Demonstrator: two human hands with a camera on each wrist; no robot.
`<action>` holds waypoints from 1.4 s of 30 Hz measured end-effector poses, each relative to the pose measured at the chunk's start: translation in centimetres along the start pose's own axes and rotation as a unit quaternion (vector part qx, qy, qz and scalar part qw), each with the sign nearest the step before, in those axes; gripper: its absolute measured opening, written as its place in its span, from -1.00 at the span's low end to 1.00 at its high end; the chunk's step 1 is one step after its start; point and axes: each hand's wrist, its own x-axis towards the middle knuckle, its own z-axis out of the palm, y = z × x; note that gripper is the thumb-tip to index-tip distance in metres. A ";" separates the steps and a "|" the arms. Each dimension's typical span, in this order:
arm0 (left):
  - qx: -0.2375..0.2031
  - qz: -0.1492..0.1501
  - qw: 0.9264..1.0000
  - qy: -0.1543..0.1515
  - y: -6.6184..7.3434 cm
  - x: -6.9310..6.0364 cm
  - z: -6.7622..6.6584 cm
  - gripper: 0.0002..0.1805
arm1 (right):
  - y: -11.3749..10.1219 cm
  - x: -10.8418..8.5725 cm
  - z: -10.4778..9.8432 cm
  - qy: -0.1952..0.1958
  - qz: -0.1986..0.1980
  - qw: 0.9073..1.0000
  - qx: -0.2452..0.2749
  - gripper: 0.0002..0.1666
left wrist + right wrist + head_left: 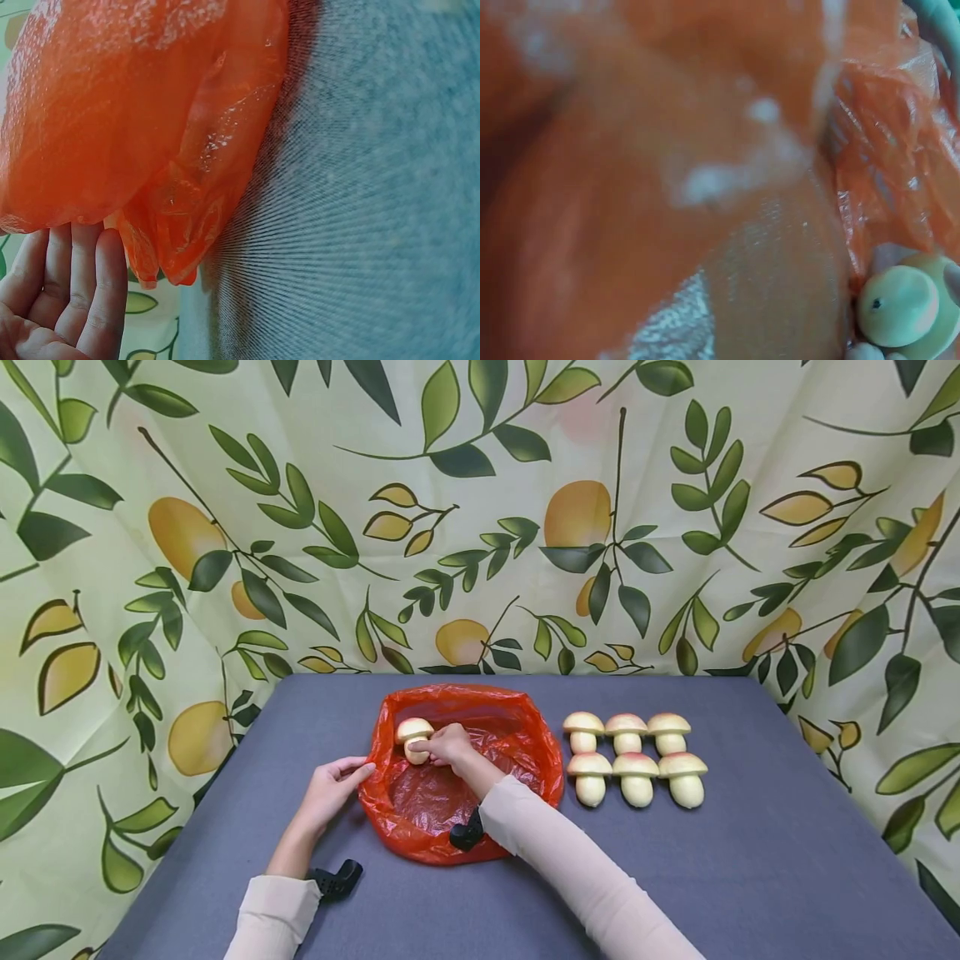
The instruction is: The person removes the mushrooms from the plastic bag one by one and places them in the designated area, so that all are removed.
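A red plastic bag (pixel 465 852) stands with its mouth spread wide on the table. At its left rim, my left hand (pixel 330 785) pinches the plastic between thumb and fingers; in the left wrist view the fingers (pixel 101 300) lie fairly straight against the bag (pixel 135 112). My right hand (pixel 452 747) reaches inside the bag and grips a toy mushroom (pixel 415 728) by its stem, cap up, near the left inner wall. In the right wrist view the mushroom (pixel 900 304) shows stem end first at the lower right, with fingertips around it.
Several more toy mushrooms (pixel 636 766) with pale stems and reddish-cream caps stand in two rows right of the bag. They rest on a grey cloth-covered table (pixel 757 860). A leaf-patterned curtain (pixel 517 493) rises behind and beside the table.
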 end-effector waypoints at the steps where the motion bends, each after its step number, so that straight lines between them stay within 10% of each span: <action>1: 0.000 0.001 1.000 0.000 0.0 0.0 0.0 -0.55 | 0.1 0.0 0.0 0.001 0.002 1.000 0.008 -0.62; 24: 0.014 0.001 1.000 0.009 0.1 -0.1 0.0 -0.57 | 0.5 0.4 0.4 0.006 0.017 0.999 -0.037 -0.61; 42: 0.007 0.007 1.000 0.002 0.0 0.0 -0.1 -0.56 | 1.2 0.6 -0.6 -0.052 0.005 0.998 0.045 -0.70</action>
